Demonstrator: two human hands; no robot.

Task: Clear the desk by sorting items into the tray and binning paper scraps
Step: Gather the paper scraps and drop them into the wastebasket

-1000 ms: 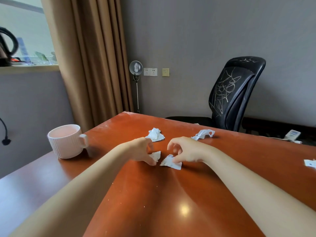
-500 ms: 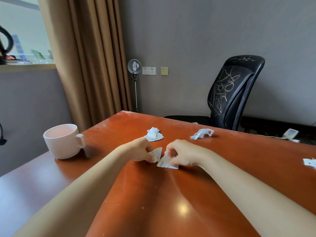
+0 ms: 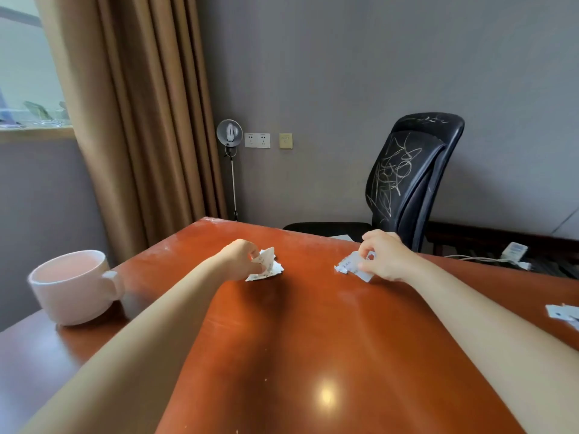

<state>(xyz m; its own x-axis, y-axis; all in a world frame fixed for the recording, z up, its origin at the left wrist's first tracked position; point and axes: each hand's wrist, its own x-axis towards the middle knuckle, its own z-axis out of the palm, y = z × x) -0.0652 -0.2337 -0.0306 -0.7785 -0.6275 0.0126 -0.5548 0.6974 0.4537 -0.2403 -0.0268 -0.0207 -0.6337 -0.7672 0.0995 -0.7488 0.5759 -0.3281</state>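
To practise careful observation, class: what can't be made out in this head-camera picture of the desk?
Head view:
Print on the scraps pinched by left hand and right hand: too small.
Scrap at the right edge: cut off by the frame.
Tray and bin: outside the view.

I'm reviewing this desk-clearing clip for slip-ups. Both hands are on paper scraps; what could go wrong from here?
1. The left hand pinches the left scraps and the right hand the right scrap only by the fingertips; pieces might drop on the way to a bin, which is out of view.
2. The mug stands close beside the left forearm; drawing that arm back could knock it.
3. The edge scrap, far right on the desk, could be overlooked.
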